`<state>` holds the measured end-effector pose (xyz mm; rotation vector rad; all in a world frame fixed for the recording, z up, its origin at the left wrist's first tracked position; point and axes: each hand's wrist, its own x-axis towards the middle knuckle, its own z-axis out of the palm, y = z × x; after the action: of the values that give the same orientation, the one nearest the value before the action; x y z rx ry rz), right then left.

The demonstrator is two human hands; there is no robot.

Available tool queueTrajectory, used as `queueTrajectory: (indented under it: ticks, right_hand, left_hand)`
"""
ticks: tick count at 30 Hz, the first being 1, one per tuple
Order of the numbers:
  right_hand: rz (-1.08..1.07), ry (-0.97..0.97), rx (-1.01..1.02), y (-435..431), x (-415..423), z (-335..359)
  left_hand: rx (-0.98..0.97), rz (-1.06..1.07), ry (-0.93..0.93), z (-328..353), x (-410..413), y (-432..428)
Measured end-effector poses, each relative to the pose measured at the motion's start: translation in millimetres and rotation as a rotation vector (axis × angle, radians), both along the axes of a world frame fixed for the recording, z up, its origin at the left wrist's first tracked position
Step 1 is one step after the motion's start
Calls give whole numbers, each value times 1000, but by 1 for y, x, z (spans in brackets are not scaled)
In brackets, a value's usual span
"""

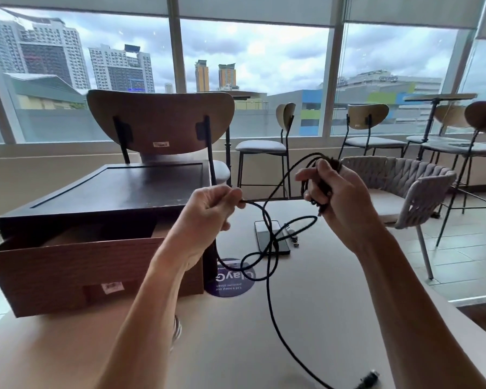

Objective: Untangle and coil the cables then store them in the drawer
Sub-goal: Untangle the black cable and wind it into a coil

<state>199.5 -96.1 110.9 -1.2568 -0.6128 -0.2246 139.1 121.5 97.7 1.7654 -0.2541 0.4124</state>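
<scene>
Coiling is judged to be under way in the head view. A black cable (pixel 267 287) is held up above the table (pixel 334 310) between both hands, at the centre of the frame. The grip of the right hand (pixel 338 197) is curled round a bundle of finished loops (pixel 314 189), which is kept upright so that the turns do not slip apart. The grip of the left hand (pixel 211 209) is pinched, thumb against fingertips, on the free run of the same cable just left of the bundle, so that slack can be fed across and twists worked out.

Below the hands the rest of the cable is draped in loose crossing loops over a smartphone (pixel 261 228) and a round purple sticker (pixel 230 282). It is then trailed to the lower edge of the frame. A plug (pixel 371 377) lies there on the table; whether it belongs to this cable cannot be told.

At the left a wooden drawer (pixel 96 265) is pulled out of a dark cabinet (pixel 118 186) standing on the table. Its mouth is open upward just beside the left forearm, so a short path for the finished coil is judged to be offered. Bare table is seen at lower right for the trailing end to be drawn in. The loops crossing the smartphone are judged likely to snag or drag it. A woven chair (pixel 404 186) stands off the table's right edge.
</scene>
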Motion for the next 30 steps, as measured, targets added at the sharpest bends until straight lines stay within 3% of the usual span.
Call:
queueTrajectory:
  ticks: [4,8,12,15,25,30]
  right_hand:
    - [-127,-126,-466,16,-4,-7]
    - [-54,-141,-591,32,-5,-17]
    - [-55,-97,-565,36,-1,-24]
    - [-35,-16,-470,30,3,-25]
    - [3,70,-588,36,1,-33]
    - [-167,246,-352,29,15,-38]
  left_hand:
    - [-92,75,-55,2,0,-1]
    - [-222,118,-109,8,-2,-2]
    - [-796,6,-158,17,-4,3]
    - [-1004,-129,-161,22,-4,16]
    - [-1134,-627,-301,15,-5,25]
    - [-1232,-660,-400,13,-5,33]
